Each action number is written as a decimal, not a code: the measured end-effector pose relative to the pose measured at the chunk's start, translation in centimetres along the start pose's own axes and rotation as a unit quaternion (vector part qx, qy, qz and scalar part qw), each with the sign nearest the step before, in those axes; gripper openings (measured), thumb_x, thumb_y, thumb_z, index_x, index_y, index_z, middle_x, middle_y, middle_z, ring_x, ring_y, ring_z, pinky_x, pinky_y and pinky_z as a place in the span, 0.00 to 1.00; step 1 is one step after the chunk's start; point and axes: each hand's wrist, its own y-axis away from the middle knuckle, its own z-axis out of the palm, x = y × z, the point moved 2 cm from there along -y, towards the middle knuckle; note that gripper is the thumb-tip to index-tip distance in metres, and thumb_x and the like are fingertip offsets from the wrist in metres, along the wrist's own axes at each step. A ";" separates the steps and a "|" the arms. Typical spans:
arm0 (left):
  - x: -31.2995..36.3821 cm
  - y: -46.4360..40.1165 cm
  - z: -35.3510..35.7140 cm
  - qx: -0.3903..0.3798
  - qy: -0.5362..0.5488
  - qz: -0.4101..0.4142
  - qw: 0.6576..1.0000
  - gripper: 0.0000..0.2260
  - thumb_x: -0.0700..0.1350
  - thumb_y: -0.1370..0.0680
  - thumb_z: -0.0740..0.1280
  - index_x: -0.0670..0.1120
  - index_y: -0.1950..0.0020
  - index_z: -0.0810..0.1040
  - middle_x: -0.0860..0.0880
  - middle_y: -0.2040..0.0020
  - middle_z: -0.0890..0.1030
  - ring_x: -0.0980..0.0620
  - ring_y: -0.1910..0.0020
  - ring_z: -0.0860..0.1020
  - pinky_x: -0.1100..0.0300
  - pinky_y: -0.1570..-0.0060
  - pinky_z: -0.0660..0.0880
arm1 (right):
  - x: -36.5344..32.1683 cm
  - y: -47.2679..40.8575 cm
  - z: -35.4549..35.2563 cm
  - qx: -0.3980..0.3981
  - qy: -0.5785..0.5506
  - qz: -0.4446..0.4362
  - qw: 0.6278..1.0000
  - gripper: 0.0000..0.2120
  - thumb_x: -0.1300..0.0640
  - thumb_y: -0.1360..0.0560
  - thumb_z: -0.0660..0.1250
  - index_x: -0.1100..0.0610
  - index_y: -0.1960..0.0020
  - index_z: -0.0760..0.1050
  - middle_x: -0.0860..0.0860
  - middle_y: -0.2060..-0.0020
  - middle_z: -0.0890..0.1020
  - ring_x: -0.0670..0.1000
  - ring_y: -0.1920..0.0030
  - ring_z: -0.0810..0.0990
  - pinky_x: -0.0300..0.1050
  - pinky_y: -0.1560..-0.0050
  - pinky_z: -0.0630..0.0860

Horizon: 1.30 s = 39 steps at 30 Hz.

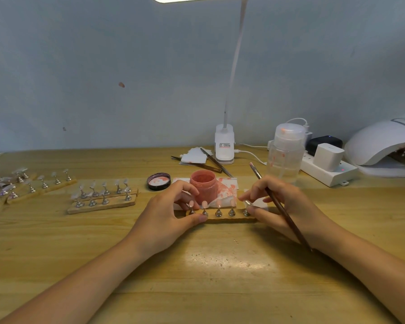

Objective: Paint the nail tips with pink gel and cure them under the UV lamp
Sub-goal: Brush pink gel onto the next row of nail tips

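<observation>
1. Both forearms reach over the table (220,265); left hand (171,213) pinches the wooden strip (222,218) of nail tips (204,204).
2. Right hand (278,206), grip clamped on the brush (281,206), steadies the strip's other end.
3. Painting looks finished; next, seemingly, carry it level to the UV lamp (381,141), far right.

Both hands (173,206) (278,202) grip the nail-tip strip (225,217).

On the wooden bench (197,265), my left hand (171,216) and right hand (281,206) flank the wooden strip of nail tips (222,217); behind it the open pink gel jar (203,185), its round black lid (159,181) leftward; white domed UV lamp (379,143) far right.
</observation>
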 end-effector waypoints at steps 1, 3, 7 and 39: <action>0.0 0.0 0.0 -0.001 -0.001 0.000 1.000 0.16 0.47 0.34 0.75 0.56 0.53 0.72 0.55 0.59 0.80 0.64 0.55 0.75 0.78 0.57 0.68 | 0.0 0.0 0.1 0.004 -0.007 0.005 1.000 0.08 0.48 0.34 0.66 0.46 0.57 0.71 0.42 0.55 0.80 0.35 0.52 0.78 0.24 0.55 0.71; 0.0 0.0 0.0 -0.004 -0.004 -0.001 1.000 0.15 0.47 0.33 0.75 0.56 0.52 0.71 0.55 0.59 0.80 0.63 0.56 0.75 0.76 0.56 0.69 | -0.1 0.0 0.2 0.012 -0.022 0.014 1.000 0.09 0.50 0.35 0.68 0.47 0.56 0.71 0.43 0.56 0.80 0.38 0.54 0.79 0.27 0.57 0.74; 0.1 -0.1 0.0 -0.009 -0.008 -0.004 1.000 0.15 0.48 0.33 0.74 0.57 0.53 0.71 0.55 0.59 0.79 0.62 0.57 0.75 0.71 0.53 0.72 | -0.2 0.1 0.3 0.031 -0.022 0.024 0.999 0.11 0.55 0.33 0.71 0.48 0.55 0.71 0.45 0.56 0.79 0.41 0.56 0.81 0.32 0.59 0.78; 3.2 1.5 0.0 0.134 -0.150 0.268 0.942 0.14 0.55 0.30 0.67 0.44 0.55 0.78 0.55 0.57 0.77 0.64 0.56 0.69 0.66 0.53 0.65 | -4.9 0.6 4.4 0.135 -0.054 -0.099 0.984 0.14 0.54 0.31 0.68 0.43 0.51 0.67 0.39 0.52 0.77 0.38 0.51 0.80 0.30 0.53 0.76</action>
